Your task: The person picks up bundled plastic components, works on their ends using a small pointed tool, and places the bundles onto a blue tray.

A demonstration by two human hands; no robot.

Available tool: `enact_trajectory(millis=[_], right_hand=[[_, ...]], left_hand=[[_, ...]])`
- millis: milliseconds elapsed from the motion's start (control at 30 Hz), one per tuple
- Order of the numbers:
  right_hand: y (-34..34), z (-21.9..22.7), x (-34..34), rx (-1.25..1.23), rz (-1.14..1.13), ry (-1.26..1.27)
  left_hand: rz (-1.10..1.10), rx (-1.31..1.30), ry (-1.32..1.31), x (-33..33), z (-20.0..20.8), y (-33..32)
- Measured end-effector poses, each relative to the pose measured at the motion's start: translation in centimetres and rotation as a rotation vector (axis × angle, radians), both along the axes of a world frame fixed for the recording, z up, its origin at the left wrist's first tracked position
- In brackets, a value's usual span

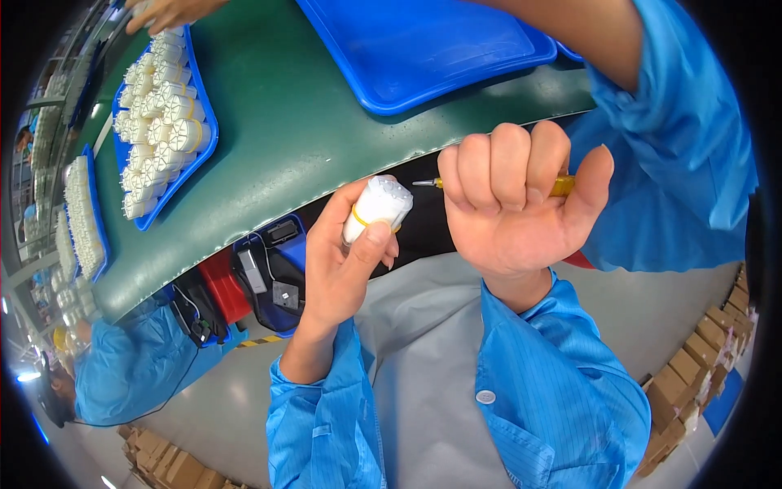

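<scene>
In my left hand (332,265) I hold a white cylindrical part (380,204) with a yellow band around it. Its upper end, covered by something clear and shiny, tilts toward my right hand. My right hand (521,204) is curled, palm toward me, around a slim yellow tool with a metal tip (562,186). That tip points left at the end of the white part, with a small gap between them. The fingers hide the middle of the tool. Both hands are held up in front of the table's near edge.
On the green table (269,122) stand a blue tray of white cylinders (213,134) and a large blue tray (391,102). A co-worker's sleeve (692,122) reaches in from the right; another person's hand (167,12) is at top left. Below the edge lie dark bags (261,281).
</scene>
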State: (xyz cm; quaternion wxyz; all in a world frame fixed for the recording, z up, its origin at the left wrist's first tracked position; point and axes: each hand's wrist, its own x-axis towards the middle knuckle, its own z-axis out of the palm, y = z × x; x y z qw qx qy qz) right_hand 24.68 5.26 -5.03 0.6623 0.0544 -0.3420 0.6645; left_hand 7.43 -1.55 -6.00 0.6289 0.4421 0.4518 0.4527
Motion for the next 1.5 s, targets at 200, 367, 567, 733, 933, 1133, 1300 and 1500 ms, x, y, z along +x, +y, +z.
enact_trajectory(millis=[200, 367, 567, 733, 933, 1133, 1300, 1500], right_hand=[[-0.3, -0.6, 0.1, -0.021, 0.014, -0.017], [-0.6, -0.3, -0.5, -0.005, 0.020, -0.016], [-0.8, -0.7, -1.0, -0.018, 0.016, -0.028], [-0.6, -0.6, -0.9, -0.030, 0.009, -0.032], [0.4, 0.4, 0.8, -0.046, -0.042, -0.009], [0.1, 1.1, 1.7, -0.201, -0.044, 0.129], [-0.6, 2.0, 4.0, -0.185, -0.056, 0.182], [-2.0, 3.4, 5.0, -0.214, -0.095, 0.182]], left_hand=[[0.115, 0.025, 0.015, 0.8, 0.2, 0.1], [0.152, 0.125, 0.196, 0.7, 0.6, -0.2], [0.183, 0.187, 0.289, 0.1, 0.2, -0.5], [0.180, 0.363, 0.475, 0.2, 0.2, -0.2], [0.152, 0.259, 0.290, 2.2, -0.2, 1.7], [0.075, 0.093, -0.187, 3.6, 0.1, 2.5], [0.063, 0.082, -0.262, 7.1, 1.6, 2.3], [0.090, 0.021, -0.314, 8.3, 3.3, 1.0]])
